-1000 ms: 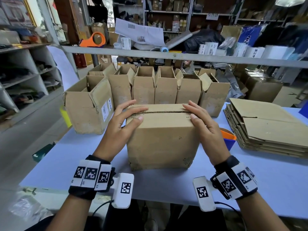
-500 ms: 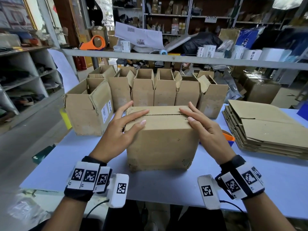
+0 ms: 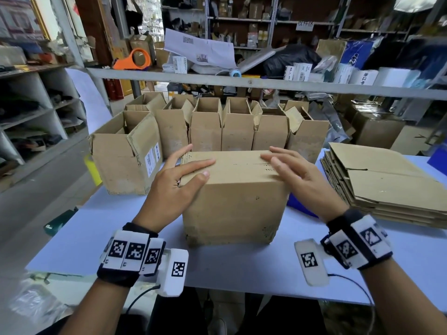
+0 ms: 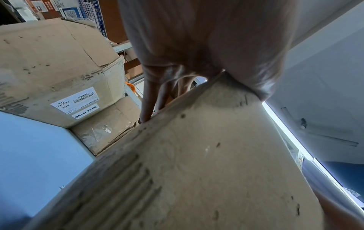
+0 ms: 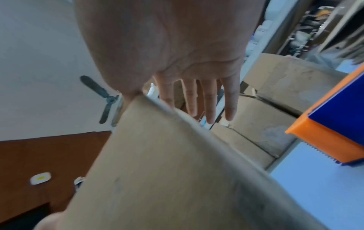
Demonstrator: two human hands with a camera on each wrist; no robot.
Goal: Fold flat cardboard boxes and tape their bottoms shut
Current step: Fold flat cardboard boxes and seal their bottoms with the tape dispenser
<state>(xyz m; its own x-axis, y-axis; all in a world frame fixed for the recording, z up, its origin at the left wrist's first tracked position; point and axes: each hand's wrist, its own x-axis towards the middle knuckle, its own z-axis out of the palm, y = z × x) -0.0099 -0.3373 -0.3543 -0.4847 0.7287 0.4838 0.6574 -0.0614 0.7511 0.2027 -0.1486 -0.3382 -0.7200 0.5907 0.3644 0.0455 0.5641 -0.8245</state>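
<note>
A folded cardboard box (image 3: 234, 201) stands on the pale blue table (image 3: 242, 267) in front of me, its closed flaps facing up with the seam across the top. My left hand (image 3: 179, 180) rests on its top left corner, fingers straight over the top and thumb against the front face. My right hand (image 3: 300, 175) lies over the top right corner with its fingers (image 5: 208, 101) straight and spread, and its thumb touches the box (image 5: 167, 171) edge. A blue and orange tape dispenser (image 5: 334, 132) lies on the table just right of the box.
A row of folded open boxes (image 3: 237, 131) stands behind, with a larger labelled box (image 3: 123, 155) to the left. A stack of flat cardboard (image 3: 387, 187) lies at the right. A grey shelf rail (image 3: 266, 84) crosses above, with an orange tape dispenser (image 3: 135, 59) on it.
My right hand has drifted a little to the right, with its fingers now straighter and more spread. My left hand stays on the box's left corner.
</note>
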